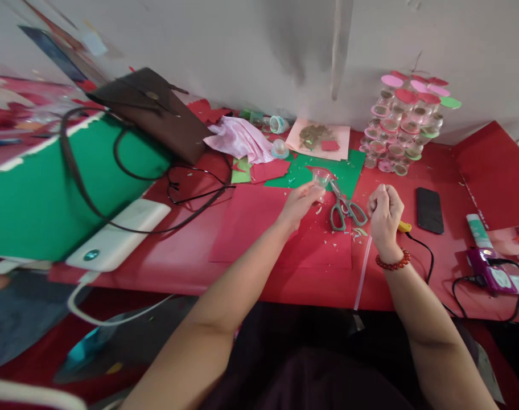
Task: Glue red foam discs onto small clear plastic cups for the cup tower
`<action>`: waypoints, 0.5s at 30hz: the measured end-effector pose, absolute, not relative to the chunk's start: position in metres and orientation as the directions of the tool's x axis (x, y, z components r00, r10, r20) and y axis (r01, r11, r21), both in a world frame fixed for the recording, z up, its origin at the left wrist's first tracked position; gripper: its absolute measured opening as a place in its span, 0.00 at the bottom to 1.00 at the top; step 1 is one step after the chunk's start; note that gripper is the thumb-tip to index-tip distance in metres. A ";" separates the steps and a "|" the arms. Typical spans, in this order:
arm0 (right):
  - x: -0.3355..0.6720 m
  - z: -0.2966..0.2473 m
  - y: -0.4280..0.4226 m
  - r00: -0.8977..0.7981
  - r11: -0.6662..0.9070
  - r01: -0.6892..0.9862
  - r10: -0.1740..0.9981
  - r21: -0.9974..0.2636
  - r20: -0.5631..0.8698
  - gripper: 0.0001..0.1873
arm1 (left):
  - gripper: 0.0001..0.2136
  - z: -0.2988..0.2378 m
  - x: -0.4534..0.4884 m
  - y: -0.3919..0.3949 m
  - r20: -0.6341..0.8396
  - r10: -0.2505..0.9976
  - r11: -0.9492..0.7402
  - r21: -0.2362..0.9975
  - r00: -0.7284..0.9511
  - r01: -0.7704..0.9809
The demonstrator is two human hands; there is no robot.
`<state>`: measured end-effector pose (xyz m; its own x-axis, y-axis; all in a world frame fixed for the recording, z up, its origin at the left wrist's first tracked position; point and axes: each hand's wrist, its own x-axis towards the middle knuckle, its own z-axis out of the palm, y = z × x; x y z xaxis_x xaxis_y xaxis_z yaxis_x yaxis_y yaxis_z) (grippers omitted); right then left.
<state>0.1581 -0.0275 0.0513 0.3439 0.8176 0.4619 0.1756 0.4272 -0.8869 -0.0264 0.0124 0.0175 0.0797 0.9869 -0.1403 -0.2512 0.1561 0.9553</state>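
Observation:
My left hand [300, 206] is closed around a small clear plastic cup [322, 177], tilted above the red and green sheets. My right hand [384, 209] is curled into a fist on a glue gun, mostly hidden by the hand. Its yellow handle end [405, 226] and black cord stick out at the right, and a long translucent glue stick [362, 273] runs from it towards the table edge. Between the hands lie grey-handled scissors [344, 208] with paper scraps around them. Under my left hand is a red sheet [259, 228]; a green sheet [349, 171] lies behind it.
A tower of clear cups with coloured discs [402, 122] stands back right. A black phone [429, 210], a glue tube [479, 230] and a purple device [492, 270] lie right. At left are a brown bag [157, 114], white power bank [118, 236] and glasses [195, 182].

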 end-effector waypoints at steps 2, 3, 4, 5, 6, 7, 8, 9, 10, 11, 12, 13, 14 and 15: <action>0.158 0.051 -0.026 0.371 0.410 0.152 0.820 -0.899 0.436 0.30 | 0.26 0.016 -0.027 0.012 -0.134 0.989 0.144 0.963 0.060 -0.229; 0.158 0.050 -0.026 0.374 0.399 0.177 0.818 -0.900 0.437 0.31 | 0.27 0.015 -0.027 0.012 -0.126 0.991 0.134 0.966 0.051 -0.220; 0.159 0.050 -0.025 0.359 0.392 0.220 0.819 -0.893 0.447 0.30 | 0.27 0.014 -0.027 0.012 -0.112 0.993 0.119 0.970 0.045 -0.210; 0.161 0.050 -0.025 0.328 0.390 0.270 0.822 -0.880 0.465 0.28 | 0.27 0.013 -0.027 0.012 -0.094 0.995 0.101 0.974 0.044 -0.201; 0.162 0.049 -0.024 0.291 0.393 0.316 0.826 -0.864 0.482 0.25 | 0.27 0.012 -0.026 0.012 -0.075 0.996 0.081 0.978 0.040 -0.191; 0.163 0.048 -0.024 0.257 0.398 0.351 0.830 -0.848 0.495 0.21 | 0.26 0.011 -0.026 0.012 -0.057 0.998 0.061 0.982 0.030 -0.179; 0.163 0.047 -0.024 0.233 0.401 0.371 0.833 -0.838 0.502 0.16 | 0.26 0.010 -0.025 0.012 -0.040 0.999 0.042 0.986 0.013 -0.161; 0.163 0.045 -0.024 0.225 0.401 0.377 0.835 -0.835 0.503 0.13 | 0.27 0.010 -0.025 0.011 -0.024 1.000 0.023 0.990 -0.005 -0.137; 0.163 0.044 -0.024 0.226 0.396 0.375 0.838 -0.838 0.497 0.11 | 0.27 0.010 -0.025 0.010 -0.008 1.000 0.006 0.995 -0.019 -0.104; 0.163 0.042 -0.023 0.234 0.390 0.368 0.840 -0.844 0.490 0.09 | 0.27 0.010 -0.024 0.008 0.011 1.000 -0.012 0.998 -0.026 -0.066; 0.162 0.041 -0.023 0.248 0.391 0.357 0.836 -0.848 0.490 0.08 | 0.27 0.011 -0.024 0.007 0.034 0.999 -0.035 0.999 -0.024 -0.025; 0.161 0.039 -0.023 0.268 0.397 0.347 0.826 -0.850 0.495 0.08 | 0.27 0.012 -0.024 0.005 0.061 0.998 -0.061 0.998 -0.017 0.015; 0.161 0.039 -0.022 0.293 0.402 0.342 0.813 -0.850 0.502 0.10 | 0.27 0.014 -0.023 0.003 0.090 0.996 -0.089 0.995 -0.009 0.050; 0.161 0.039 -0.022 0.314 0.402 0.340 0.803 -0.850 0.506 0.13 | 0.26 0.016 -0.023 0.001 0.118 0.993 -0.118 0.990 -0.001 0.077</action>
<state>0.1610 -0.0218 0.0387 0.3143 0.8032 0.5060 0.3399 0.4024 -0.8500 -0.0230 0.0006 0.0156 -0.0015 0.9930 0.1183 0.0769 -0.1178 0.9901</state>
